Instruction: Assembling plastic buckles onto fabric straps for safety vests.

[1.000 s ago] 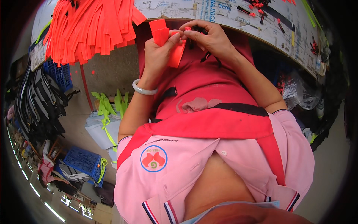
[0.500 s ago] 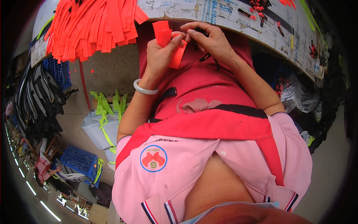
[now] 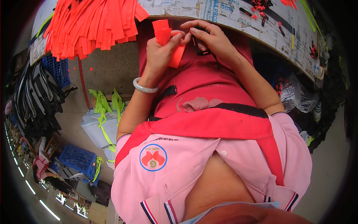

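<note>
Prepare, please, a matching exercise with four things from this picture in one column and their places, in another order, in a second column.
Things:
1. Short, flat, bright-orange pieces
2. Small black strap-like piece
3. Pale, smooth, ring-shaped bangle
4. Large heap of long bright-orange strips

Places:
A. Around the left wrist
B. Over the edge of the white-topped worktable
C. In the left hand
D. At the right hand

Pairs: 1-C; 2-D; 3-A; 4-B

Beyond my left hand [image 3: 159, 55] and right hand [image 3: 215, 40], I find bare white tabletop [image 3: 179, 9] passable between a heap of orange strips [image 3: 93, 28], blocking left, and scattered small black pieces [image 3: 245, 11].
</note>
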The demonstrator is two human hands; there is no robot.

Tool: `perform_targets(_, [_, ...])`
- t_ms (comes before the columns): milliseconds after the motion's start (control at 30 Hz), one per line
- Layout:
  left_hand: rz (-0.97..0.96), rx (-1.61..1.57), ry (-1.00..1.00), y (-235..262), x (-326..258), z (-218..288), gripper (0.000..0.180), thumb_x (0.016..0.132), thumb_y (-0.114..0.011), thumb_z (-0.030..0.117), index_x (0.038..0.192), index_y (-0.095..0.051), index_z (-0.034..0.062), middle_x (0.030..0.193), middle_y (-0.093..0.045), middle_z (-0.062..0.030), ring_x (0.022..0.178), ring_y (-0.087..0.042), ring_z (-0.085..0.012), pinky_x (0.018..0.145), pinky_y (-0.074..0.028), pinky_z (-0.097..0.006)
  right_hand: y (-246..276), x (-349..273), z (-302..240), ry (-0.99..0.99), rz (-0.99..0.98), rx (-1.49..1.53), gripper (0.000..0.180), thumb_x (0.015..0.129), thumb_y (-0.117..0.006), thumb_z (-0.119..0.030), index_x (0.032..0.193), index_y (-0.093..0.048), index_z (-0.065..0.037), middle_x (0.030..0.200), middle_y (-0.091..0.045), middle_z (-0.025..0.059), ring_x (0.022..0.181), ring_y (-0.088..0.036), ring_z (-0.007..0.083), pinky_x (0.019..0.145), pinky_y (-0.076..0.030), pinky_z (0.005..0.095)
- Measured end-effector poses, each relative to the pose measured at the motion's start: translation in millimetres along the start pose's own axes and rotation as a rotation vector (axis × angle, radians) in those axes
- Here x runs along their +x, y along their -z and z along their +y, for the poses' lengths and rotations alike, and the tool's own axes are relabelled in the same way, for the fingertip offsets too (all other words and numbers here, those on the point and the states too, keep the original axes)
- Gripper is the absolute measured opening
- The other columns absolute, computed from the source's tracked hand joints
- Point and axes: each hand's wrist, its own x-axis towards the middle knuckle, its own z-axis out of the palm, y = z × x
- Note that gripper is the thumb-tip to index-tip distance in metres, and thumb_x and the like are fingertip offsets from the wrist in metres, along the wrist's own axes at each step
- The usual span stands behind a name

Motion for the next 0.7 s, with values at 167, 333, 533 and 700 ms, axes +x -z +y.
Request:
perform_targets(167, [-0.001, 0.070, 0.017, 2.9, 0.6, -3.3, 0.018, 0.092, -0.060, 0.011, 0.104, -0.067, -0.0013, 0.085, -0.065, -0.0016, 0.077, -0.058, -0.0071, 0.070, -0.047, -0.020, 4.9, 1.5, 6.3, -0.032, -0.010, -0.059, 0.024, 0.094, -0.055, -0.020, 0.111, -0.060, -0.005, 0.077, -0.056, -0.0044, 0.054, -0.040, 0.0017, 0.049, -0.031, 0.0160])
perform_targets(333, [-0.030, 0.052, -0.006, 5.4, -0.6, -5.4, 0.019, 0.091, -0.061, 0.010, 0.105, -0.066, -0.0018, 0.086, -0.066, -0.0028, 0.078, -0.060, -0.0077, 0.071, -0.048, -0.020, 0.8, 0.5, 0.8, -0.024, 0.006, -0.084, 0.023, 0.093, -0.057, -0.021, 0.110, -0.061, -0.006, 0.075, -0.054, -0.0048, 0.056, -0.040, 0.0013, 0.049, -0.029, 0.0162])
perform_targets(533, [-0.038, 0.073, -0.046, 3.8, -1.2, 0.1, 0.020, 0.090, -0.062, 0.007, 0.106, -0.066, -0.0036, 0.091, -0.067, -0.0043, 0.083, -0.061, -0.0083, 0.074, -0.049, -0.020, -4.4, -2.4, -1.8, 0.009, -0.013, -0.068, 0.021, 0.092, -0.059, -0.023, 0.105, -0.060, -0.006, 0.072, -0.050, -0.0057, 0.056, -0.040, 0.0013, 0.049, -0.029, 0.0172])
perform_targets(700, [-0.055, 0.126, -0.059, 4.4, -2.0, 1.0, 0.020, 0.090, -0.062, 0.007, 0.106, -0.066, -0.0041, 0.093, -0.067, -0.0041, 0.084, -0.061, -0.0079, 0.074, -0.048, -0.020, -6.7, -4.0, -3.5, 0.026, 0.039, -0.148, 0.020, 0.091, -0.061, -0.024, 0.100, -0.060, -0.006, 0.070, -0.049, -0.0049, 0.055, -0.039, 0.0013, 0.048, -0.028, 0.0178])
